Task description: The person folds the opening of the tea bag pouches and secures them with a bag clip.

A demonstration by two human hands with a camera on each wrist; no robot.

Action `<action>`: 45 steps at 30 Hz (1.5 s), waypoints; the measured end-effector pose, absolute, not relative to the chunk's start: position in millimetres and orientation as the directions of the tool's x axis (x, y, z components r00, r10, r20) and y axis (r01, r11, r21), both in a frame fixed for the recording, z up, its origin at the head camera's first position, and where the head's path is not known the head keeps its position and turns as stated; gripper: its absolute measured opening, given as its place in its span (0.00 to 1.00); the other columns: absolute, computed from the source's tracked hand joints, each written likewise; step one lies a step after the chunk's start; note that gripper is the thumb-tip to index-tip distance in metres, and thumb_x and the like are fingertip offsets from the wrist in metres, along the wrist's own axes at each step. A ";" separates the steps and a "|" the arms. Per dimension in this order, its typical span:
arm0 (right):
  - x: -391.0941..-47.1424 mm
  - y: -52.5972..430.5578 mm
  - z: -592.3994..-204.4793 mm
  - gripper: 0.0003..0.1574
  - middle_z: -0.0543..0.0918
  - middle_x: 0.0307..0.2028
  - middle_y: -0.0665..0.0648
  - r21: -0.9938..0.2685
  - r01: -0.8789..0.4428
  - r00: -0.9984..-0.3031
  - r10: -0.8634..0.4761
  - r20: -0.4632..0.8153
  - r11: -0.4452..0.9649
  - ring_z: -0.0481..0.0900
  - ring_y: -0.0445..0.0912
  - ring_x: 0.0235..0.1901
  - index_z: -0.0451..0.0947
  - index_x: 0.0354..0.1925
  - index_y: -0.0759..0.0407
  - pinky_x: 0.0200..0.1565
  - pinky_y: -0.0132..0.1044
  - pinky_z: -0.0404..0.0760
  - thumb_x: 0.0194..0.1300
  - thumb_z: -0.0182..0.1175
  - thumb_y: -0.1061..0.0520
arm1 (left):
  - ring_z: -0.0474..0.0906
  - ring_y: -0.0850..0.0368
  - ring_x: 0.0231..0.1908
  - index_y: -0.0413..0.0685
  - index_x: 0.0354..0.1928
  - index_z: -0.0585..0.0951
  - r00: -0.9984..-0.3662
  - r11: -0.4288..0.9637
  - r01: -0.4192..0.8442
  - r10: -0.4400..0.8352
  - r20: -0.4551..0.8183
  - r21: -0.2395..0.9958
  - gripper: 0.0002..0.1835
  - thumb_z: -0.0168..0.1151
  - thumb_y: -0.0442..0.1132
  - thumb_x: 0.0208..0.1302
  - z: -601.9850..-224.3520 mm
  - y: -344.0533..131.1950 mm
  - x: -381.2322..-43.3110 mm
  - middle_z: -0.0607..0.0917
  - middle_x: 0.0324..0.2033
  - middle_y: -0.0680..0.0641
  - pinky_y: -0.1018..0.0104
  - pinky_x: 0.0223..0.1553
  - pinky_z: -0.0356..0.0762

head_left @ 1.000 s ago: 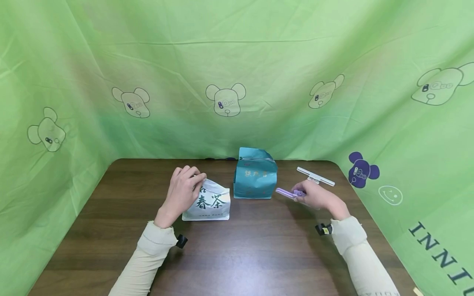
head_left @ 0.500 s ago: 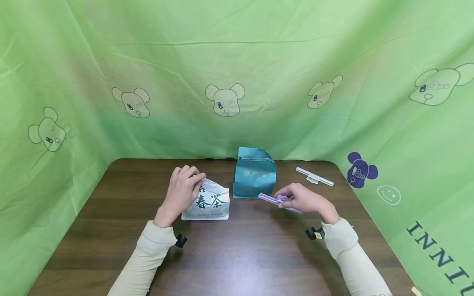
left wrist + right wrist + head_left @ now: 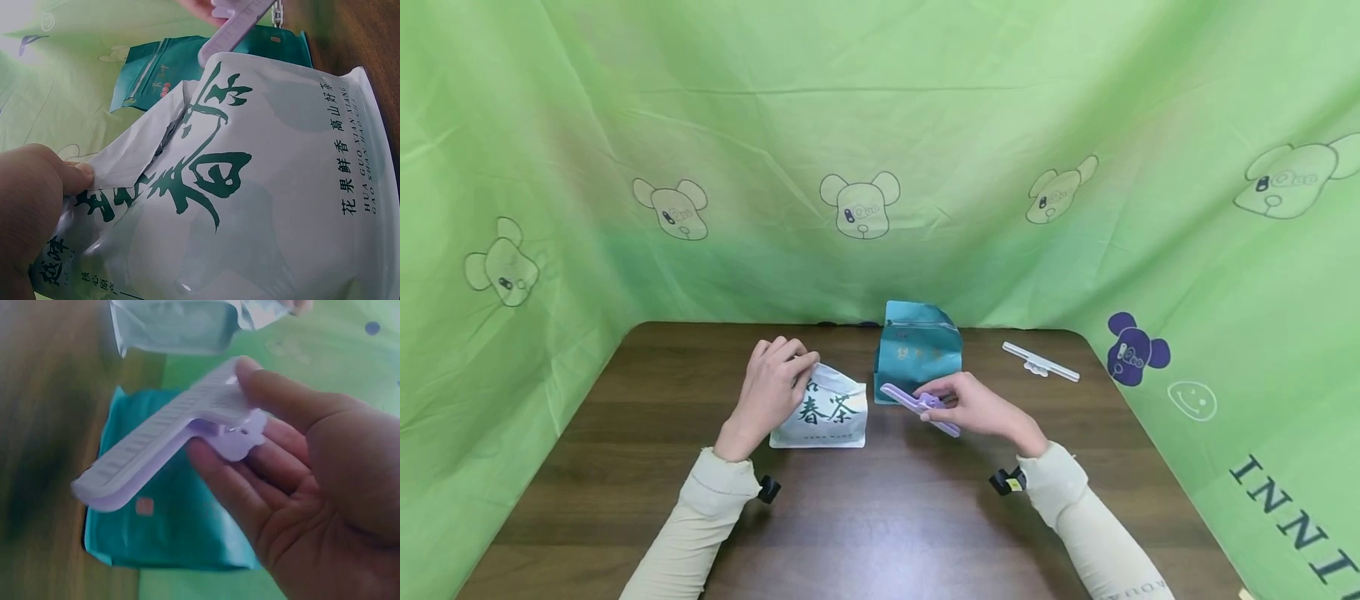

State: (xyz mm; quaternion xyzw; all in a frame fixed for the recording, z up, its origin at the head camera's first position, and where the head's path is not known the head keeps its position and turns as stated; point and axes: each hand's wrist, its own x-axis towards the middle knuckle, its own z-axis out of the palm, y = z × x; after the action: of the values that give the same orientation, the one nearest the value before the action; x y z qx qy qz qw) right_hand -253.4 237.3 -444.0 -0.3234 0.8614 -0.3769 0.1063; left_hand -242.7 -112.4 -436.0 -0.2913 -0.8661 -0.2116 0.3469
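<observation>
A white tea bag [image 3: 820, 417] with green characters stands on the wooden table, its top edge folded down. My left hand [image 3: 771, 392] pinches that folded top; the thumb presses the flap in the left wrist view. My right hand [image 3: 981, 406] holds a long purple bag clip [image 3: 162, 434] by its flower-shaped grip, between thumb and fingers. The clip is in the air, its jaws looking closed, just right of the white bag. Behind it a teal tea bag [image 3: 917, 342] stands upright, its lower part partly covered by the clip and right hand in the head view.
A white bag clip [image 3: 1041, 362] lies on the table [image 3: 880, 525] at the back right. A green cloth [image 3: 865, 125] with printed bear heads hangs behind and along both sides of the table.
My right hand has carried the purple clip leftward from near the white clip, past the front of the teal bag, toward the white bag. The left hand keeps its place.
</observation>
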 end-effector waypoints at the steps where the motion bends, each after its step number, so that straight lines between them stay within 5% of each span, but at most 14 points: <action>1: -253.6 233.8 -445.5 0.21 0.88 0.42 0.58 -0.721 -0.483 -0.766 -0.638 0.073 0.497 0.84 0.41 0.37 0.83 0.54 0.66 0.41 0.35 0.85 0.65 0.70 0.57 | 0.75 0.52 0.35 0.46 0.39 0.90 -0.590 0.740 0.652 0.358 0.724 0.165 0.04 0.70 0.33 0.63 -436.4 -112.2 -242.7 0.83 0.31 0.51 0.59 0.40 0.65; 27: -254.3 186.4 -451.0 0.20 0.87 0.48 0.62 -0.748 -0.544 -0.767 -0.587 0.259 0.381 0.83 0.42 0.40 0.81 0.59 0.64 0.40 0.33 0.85 0.70 0.63 0.62 | 0.74 0.52 0.34 0.45 0.39 0.90 -0.580 0.744 0.649 0.350 0.735 0.158 0.05 0.71 0.33 0.62 -436.8 -112.4 -242.6 0.84 0.32 0.51 0.58 0.40 0.64; 45: -256.8 178.0 -452.4 0.14 0.89 0.35 0.56 -0.664 -0.658 -0.721 -0.550 0.422 0.354 0.81 0.41 0.30 0.85 0.53 0.60 0.31 0.33 0.81 0.71 0.63 0.60 | 0.74 0.52 0.35 0.46 0.39 0.90 -0.588 0.751 0.642 0.352 0.728 0.155 0.05 0.70 0.34 0.63 -437.2 -112.3 -243.1 0.84 0.32 0.51 0.58 0.40 0.65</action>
State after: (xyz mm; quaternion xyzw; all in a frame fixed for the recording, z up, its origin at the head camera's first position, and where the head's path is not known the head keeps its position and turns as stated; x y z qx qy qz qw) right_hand -256.8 178.0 -452.4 -0.3682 0.8204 -0.4329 -0.0627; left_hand -243.1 -112.3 -437.2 -0.2868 -0.8669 -0.2059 0.3519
